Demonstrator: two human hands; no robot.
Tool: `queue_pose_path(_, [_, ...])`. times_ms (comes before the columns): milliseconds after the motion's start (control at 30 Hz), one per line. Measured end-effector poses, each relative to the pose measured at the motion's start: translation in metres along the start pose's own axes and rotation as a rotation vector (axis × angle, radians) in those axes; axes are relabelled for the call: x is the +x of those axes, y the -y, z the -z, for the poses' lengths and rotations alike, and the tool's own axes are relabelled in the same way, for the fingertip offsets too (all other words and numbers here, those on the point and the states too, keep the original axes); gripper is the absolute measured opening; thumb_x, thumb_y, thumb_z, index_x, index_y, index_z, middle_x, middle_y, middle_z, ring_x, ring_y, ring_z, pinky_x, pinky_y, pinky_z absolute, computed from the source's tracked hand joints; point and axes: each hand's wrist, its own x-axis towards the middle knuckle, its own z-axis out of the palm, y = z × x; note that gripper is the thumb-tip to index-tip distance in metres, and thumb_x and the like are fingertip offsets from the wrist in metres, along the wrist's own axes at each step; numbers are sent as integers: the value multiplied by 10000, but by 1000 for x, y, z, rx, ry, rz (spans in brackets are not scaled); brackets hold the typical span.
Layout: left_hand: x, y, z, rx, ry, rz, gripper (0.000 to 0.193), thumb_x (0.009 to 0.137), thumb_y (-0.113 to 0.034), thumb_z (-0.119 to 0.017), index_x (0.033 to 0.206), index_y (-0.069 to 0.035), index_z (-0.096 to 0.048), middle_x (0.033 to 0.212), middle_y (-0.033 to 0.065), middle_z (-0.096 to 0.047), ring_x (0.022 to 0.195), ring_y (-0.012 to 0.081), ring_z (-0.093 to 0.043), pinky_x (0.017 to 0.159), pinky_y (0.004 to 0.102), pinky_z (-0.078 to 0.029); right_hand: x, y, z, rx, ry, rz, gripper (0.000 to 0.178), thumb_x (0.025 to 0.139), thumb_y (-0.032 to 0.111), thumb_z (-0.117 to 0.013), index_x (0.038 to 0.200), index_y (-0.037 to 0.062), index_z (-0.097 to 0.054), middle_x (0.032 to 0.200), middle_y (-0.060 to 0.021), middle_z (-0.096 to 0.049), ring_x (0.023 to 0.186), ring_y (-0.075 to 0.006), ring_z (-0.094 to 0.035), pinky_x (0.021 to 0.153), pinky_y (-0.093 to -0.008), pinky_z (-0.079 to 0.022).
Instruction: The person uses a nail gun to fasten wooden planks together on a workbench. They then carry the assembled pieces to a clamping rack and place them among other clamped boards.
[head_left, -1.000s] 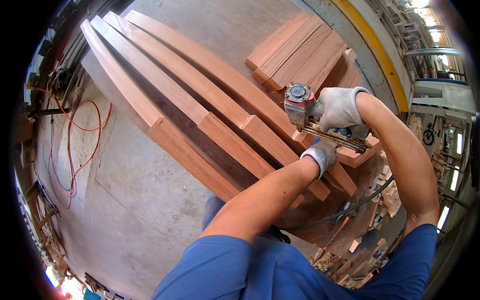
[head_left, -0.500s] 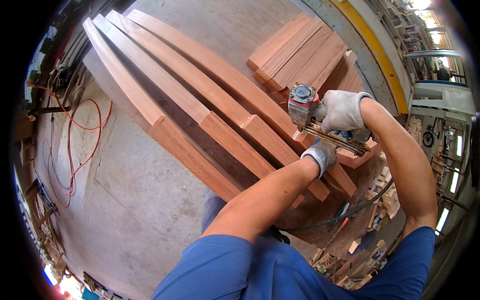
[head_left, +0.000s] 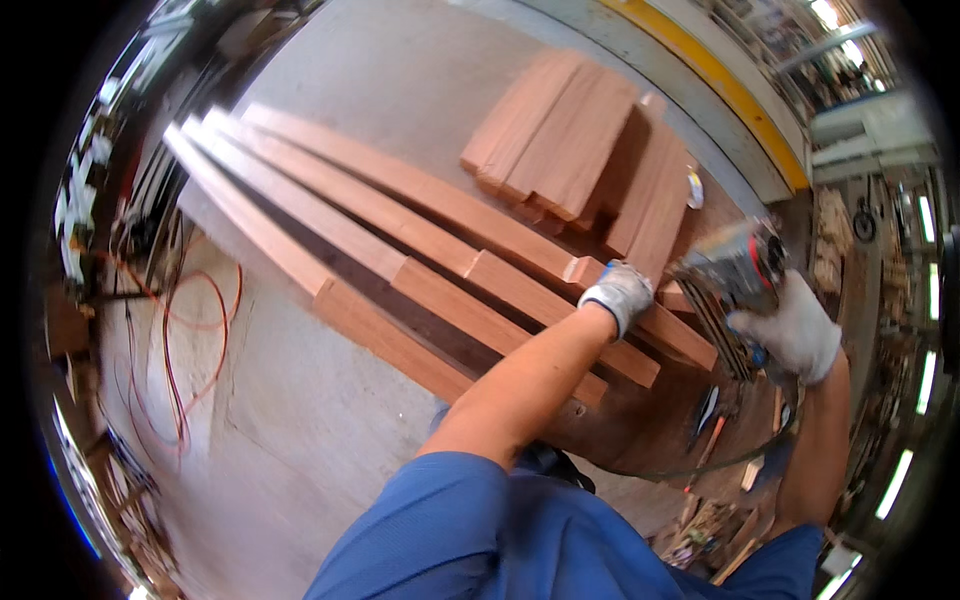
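My right hand (head_left: 800,335), in a pale work glove, is wrapped round the handle of a nail gun (head_left: 735,265). The tool is tilted and blurred, off to the right of the timbers, with a hose trailing below. My gloved left hand (head_left: 620,297) grips the farthest wooden beam (head_left: 440,205) near its right end, fingers curled over it. Beside that hand a short wooden block (head_left: 583,270) shows on the beam. Several long reddish beams lie side by side; the nearest beam (head_left: 390,335) has a thicker piece along its right part.
Behind the beams stand stacked short boards (head_left: 560,140). A yellow-edged machine frame (head_left: 710,75) runs along the far right. Orange hoses (head_left: 215,325) loop over the floor at left. Hand tools (head_left: 708,440) and wood scraps (head_left: 700,525) lie near my right side.
The nail gun has swung right, away from the beams, in my right hand. My left hand has come onto the farthest beam beside the block. My view has shifted too.
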Motion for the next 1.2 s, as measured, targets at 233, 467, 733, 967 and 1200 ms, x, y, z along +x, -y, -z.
queue_pose_path(233, [-15,5,13,155,-3,-77,328,966,-88,-567,1280,-63,-655,1298,147,-687,1219,303,-652,998,438,-525,-115,-196,-59,457,-88,-290,413,819,109,-828,1180,-30,-682,1024,-79,-749,893,-155,-669,841,-354,-549])
queue_pose_path(467, [-18,-11,24,313,75,33,272,951,-62,-610,1218,-63,-658,1188,156,-726,1125,340,-697,949,448,-564,-107,-294,-206,72,-224,-407,380,843,223,-712,1181,51,-686,1049,-280,-721,1029,-461,-682,927,-528,-538])
queue_pose_path(733, [-11,-10,19,394,138,95,302,910,-95,-668,1209,-48,-671,1216,181,-715,1160,340,-690,976,428,-569,-65,-310,-316,-49,-112,-410,730,876,246,-713,1519,56,-425,1170,-241,-702,1079,-401,-689,931,-526,-539])
queue_pose_path(967, [-10,-27,22,316,53,138,276,977,-98,-565,1209,-99,-714,1276,160,-713,1178,315,-697,986,431,-571,-76,-319,-335,50,-55,-248,962,810,283,-801,1577,-40,-319,1359,-275,-619,1219,-417,-624,1031,-457,-501])
queue_pose_path(1200, [-72,-50,31,55,-463,-28,648,805,-78,-677,1426,9,-514,1421,241,-527,1352,399,-504,1158,473,-412,-88,-234,-287,90,-512,254,543,889,188,-772,1355,-16,-584,1196,-228,-673,1106,-398,-644,977,-474,-509])
